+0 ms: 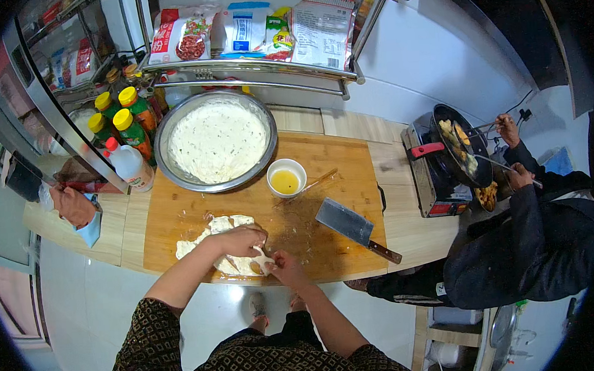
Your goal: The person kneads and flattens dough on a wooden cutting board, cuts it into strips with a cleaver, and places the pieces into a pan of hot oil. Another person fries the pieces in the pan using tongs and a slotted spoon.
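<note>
Several flat pieces of white dough flecked with green (233,265) lie near the front edge of a wooden cutting board (320,148), with slits and gaps between them. My left hand (241,241) reaches over these and grips the upper end of one dough strip (262,258). Lower down, at the right end of the same strip, my right hand (288,268) pinches it between thumb and fingers. The strip looks partly raised and stretched between both hands. My fingers hide some of the dough. To the right rests a cleaver (346,220) with a wooden handle.
Behind the dough stand a steel basin of dough (161,158) and a white bowl of yellow liquid (296,166), beside a thin brush or stick (319,180). Bottles (129,129) line the left. At right, a person (530,242) works over a pan (443,113) on a portable stove (424,177).
</note>
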Tool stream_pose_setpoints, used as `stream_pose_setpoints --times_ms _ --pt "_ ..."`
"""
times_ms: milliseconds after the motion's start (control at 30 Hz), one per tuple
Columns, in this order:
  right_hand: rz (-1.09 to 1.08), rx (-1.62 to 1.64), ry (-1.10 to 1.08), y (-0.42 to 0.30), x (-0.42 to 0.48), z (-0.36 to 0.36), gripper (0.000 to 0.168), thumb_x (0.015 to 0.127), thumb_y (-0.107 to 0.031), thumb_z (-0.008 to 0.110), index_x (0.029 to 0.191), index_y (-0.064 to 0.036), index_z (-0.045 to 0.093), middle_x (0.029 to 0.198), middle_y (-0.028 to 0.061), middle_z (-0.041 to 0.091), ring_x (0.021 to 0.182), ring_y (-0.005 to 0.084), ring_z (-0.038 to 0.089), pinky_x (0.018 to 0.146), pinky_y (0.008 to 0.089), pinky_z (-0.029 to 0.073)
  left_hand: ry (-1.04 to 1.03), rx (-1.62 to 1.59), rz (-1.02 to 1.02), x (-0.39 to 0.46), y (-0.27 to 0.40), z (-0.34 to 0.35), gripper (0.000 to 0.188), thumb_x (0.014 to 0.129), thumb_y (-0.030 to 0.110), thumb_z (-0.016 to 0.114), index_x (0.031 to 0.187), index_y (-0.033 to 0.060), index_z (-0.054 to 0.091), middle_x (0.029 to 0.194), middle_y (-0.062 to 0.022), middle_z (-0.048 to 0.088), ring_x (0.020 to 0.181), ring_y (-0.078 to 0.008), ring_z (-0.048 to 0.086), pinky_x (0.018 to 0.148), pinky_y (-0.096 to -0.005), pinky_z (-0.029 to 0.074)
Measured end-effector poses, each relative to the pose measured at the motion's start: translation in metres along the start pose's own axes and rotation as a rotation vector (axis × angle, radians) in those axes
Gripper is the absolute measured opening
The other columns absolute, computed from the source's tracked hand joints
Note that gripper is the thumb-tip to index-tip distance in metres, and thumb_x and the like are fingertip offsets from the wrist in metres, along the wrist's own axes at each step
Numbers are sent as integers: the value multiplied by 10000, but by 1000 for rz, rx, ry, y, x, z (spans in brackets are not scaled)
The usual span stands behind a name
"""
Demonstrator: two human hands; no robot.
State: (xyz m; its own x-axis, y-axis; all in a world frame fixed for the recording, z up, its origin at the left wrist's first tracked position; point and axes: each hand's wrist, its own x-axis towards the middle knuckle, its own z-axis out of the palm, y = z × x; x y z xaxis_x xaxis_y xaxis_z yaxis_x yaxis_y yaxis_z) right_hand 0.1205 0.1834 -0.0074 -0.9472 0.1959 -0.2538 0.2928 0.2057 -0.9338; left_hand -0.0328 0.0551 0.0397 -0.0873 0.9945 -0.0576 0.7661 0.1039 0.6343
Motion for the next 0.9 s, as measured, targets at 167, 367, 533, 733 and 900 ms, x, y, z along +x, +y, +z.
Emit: stream_pose_setpoints --times_ms 167,367,533,733,900 --pt "198 464 -95 -26 3 -31 165 740 -73 612 843 -61 484 761 2 503 700 62 497 559 187 428 -7 -894 -335 -4 9 -17 161 775 116 575 811 57 430 719 30 462 661 -51 415 623 -201 380" --pt "255 519 -200 -68 -8 -86 211 752 -80 593 937 -41 500 841 38 544 751 106 532 628 224 470 132 -1125 -250 20 19 -25 143 759 -10 562 782 69 445 709 58 501 660 -9 442 582 -173 364" --pt "208 410 -157 -82 -16 -128 266 764 -120 585 999 -22 507 883 58 561 767 119 534 622 246 471 84 -1150 -278 52 38 -43 138 753 -30 556 809 56 464 731 32 531 701 -33 501 615 -198 422" --pt "171 339 -77 -105 -34 -182 236 774 -93 563 998 -30 522 869 48 557 763 121 528 616 241 460 57 -1226 -182 98 69 -64 128 746 -29 559 829 35 485 736 -10 537 660 -81 529 574 -238 454" --pt "165 272 7 -125 -49 -238 222 760 -47 568 980 -25 542 791 21 562 711 97 532 588 213 454 36 -1260 -139 154 100 -82 135 740 -12 572 833 34 487 732 -19 555 640 -86 535 558 -246 467"
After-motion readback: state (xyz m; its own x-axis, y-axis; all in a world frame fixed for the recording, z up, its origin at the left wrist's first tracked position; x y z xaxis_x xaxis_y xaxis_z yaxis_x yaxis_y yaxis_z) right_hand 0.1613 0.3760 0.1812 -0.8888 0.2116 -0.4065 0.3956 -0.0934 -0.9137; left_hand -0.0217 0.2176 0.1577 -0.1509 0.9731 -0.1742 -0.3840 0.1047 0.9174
